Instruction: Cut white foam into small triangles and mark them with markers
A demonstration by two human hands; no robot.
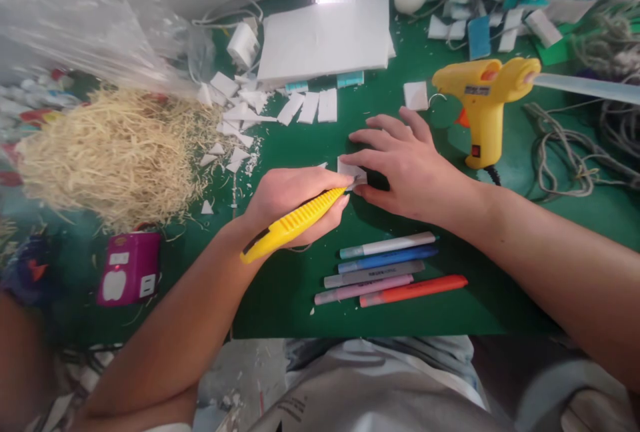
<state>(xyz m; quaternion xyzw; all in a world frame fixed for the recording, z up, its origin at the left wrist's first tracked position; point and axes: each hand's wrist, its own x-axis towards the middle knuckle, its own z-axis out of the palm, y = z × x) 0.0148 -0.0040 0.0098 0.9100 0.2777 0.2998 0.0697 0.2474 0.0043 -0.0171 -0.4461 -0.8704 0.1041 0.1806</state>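
My left hand is wrapped round a yellow utility knife, its blade end pointing away to the right. The tip meets a small white foam piece lying on the green table. My right hand has its thumb and index finger at the edges of this piece, holding it against the table. The other fingers of that hand are spread forward. Fingers partly cover both the blade and the piece.
Several marker pens lie near the front edge. A yellow glue gun stands at the right beside coiled cord. Straw-like shreds, white offcuts and a purple box are at the left. White foam sheets lie behind.
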